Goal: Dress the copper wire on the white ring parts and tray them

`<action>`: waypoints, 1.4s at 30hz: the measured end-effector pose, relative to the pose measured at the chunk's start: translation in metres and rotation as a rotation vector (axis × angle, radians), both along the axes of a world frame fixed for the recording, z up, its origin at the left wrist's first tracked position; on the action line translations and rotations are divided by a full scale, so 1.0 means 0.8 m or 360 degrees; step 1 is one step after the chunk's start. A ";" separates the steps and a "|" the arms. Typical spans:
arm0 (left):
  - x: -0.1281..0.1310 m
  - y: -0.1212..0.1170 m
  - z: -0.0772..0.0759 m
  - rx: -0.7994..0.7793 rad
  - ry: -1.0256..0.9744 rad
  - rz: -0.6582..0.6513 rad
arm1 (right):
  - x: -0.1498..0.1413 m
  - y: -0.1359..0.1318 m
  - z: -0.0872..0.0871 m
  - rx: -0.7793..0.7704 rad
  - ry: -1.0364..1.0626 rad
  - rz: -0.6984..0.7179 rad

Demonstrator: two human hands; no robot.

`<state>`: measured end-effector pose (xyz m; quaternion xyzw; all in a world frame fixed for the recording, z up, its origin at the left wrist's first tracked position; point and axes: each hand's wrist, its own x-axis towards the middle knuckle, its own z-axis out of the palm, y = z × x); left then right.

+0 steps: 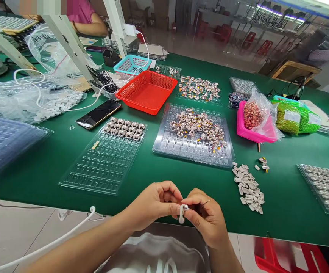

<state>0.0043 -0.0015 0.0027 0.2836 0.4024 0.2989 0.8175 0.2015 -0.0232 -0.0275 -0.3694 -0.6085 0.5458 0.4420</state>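
Observation:
Just over the table's front edge, my left hand [161,201] and my right hand [206,218] meet at a small curved earbud part [181,217], off-white with a silvery end. Both hands pinch it between thumb and fingers; the fingertips hide some of it. To the right of my hands lies a loose pile of pale oval covers [249,189]. Ahead, a stacked clear plastic tray [178,146] bears a heap of similar white parts [195,123] with bits of yellow and red. Left of that, another clear tray [96,170] has shiny silvery parts [124,129] in its far rows.
A red basket [150,93], a blue basket [133,62] and a phone [99,113] lie ahead. At right stand a pink basket [255,132], green packets [296,117] and a tray of silvery parts [326,187]. A white cable [76,109] crosses the left. Another person's arm [90,28] shows behind.

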 end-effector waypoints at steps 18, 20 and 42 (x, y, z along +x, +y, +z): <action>-0.013 0.013 0.006 -0.0023 0.0059 -0.0247 | 0.003 0.002 0.023 0.0302 -0.0491 0.0244; -0.015 0.019 0.007 -0.0057 0.0056 -0.0365 | 0.008 0.008 0.036 0.0381 -0.0651 0.0364; 0.008 -0.010 -0.012 0.0770 0.0154 0.0030 | -0.009 -0.016 -0.008 0.0285 -0.0097 -0.0222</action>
